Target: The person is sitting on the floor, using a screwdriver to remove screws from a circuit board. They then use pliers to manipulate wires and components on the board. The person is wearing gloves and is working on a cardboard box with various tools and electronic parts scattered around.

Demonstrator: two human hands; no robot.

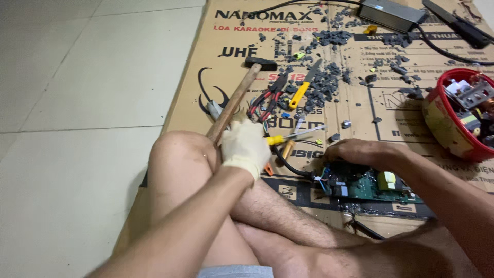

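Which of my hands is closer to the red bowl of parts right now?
Right. Your right hand rests on the green circuit board, just left of the red bowl. Your gloved left hand grips the hammer, much farther left.

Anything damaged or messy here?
Yes. Dark broken fragments lie scattered over the cardboard sheet, and the green circuit board under the right hand sits bare, without casing. The gloved left hand grips a hammer.

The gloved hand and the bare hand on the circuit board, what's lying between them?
In the head view, a yellow-handled screwdriver and a black cable lie on the cardboard between the gloved left hand and the bare right hand on the green circuit board.
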